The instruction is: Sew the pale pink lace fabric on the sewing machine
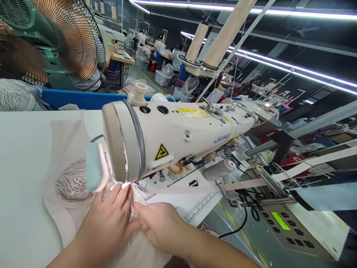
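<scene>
A white sewing machine point(178, 137) stretches across the middle, its head over the white table. Under that head, my left hand point(111, 219) has its fingers close together, gripping pale pink lace fabric point(135, 208) by the lit needle area. My right hand point(160, 223) pinches the same fabric between thumb and fingers, just right of the left hand. The needle itself is hidden behind the machine head and my fingers. Sheer pink fabric with lace point(72, 180) spreads over the table on the left. A pale blue guard point(95, 167) hangs beside the machine head.
A pink elastic band point(245, 184) runs from a metal feeder towards the needle area. Right of it sits a control panel point(290, 227). Thread cones point(196, 42) stand above the machine. A large green fan point(52, 67) is behind left, and people work at machines farther back.
</scene>
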A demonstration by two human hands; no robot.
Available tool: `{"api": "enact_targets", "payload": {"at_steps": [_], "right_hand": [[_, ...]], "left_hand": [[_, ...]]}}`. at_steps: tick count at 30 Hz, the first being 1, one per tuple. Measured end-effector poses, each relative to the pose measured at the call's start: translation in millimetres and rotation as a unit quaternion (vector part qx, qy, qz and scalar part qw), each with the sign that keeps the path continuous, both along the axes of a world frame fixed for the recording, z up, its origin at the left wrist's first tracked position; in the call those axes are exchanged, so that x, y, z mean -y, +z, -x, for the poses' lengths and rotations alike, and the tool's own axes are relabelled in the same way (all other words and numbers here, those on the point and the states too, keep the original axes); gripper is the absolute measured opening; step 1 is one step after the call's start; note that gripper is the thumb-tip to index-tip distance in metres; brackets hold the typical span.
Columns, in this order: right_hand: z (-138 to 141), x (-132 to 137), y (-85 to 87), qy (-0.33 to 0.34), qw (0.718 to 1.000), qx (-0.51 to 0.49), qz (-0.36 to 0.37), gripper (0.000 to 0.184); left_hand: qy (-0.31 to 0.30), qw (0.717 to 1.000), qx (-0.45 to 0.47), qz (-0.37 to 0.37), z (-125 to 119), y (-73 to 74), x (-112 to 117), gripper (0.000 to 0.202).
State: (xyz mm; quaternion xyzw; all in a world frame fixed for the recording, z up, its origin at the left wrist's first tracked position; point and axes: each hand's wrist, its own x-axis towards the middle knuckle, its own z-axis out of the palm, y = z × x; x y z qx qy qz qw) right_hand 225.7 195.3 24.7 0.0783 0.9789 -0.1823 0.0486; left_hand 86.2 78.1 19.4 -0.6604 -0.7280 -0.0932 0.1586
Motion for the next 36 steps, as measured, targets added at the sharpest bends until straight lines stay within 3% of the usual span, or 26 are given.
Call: {"api": "enact_targets", "payload": {"at_steps": [6, 15, 21, 30, 36], "right_hand": [[0.7, -2.5, -1.8, -0.015, 1.000, 0.003, -0.010, 0.039], [4.6, -5.2, -4.2, -0.023, 1.000, -0.004, -0.017, 0.043], [3.1, -3.8, -6.0, -0.022, 1.000, -0.014, -0.004, 0.045], [7.7, -8.1, -7.8, -0.005, 0.999, -0.019, -0.045, 0.044], [7.7, -7.5, -8.5, -0.002, 0.999, -0.034, -0.041, 0.040]], "left_hand": [[-0.025, 0.999, -0.017, -0.018, 1.0, -3.8, -4.2, 0.064], [0.015, 0.999, -0.015, -0.028, -1.6, -7.2, -4.2, 0.062], [-0.009, 0.998, -0.050, -0.022, 2.8, -13.2, -1.2, 0.065], [0.016, 0.999, -0.050, 0.005, 0.4, -5.0, -4.7, 0.046], [0.017, 0.998, -0.057, 0.016, 1.4, -7.9, -4.5, 0.043]]}}
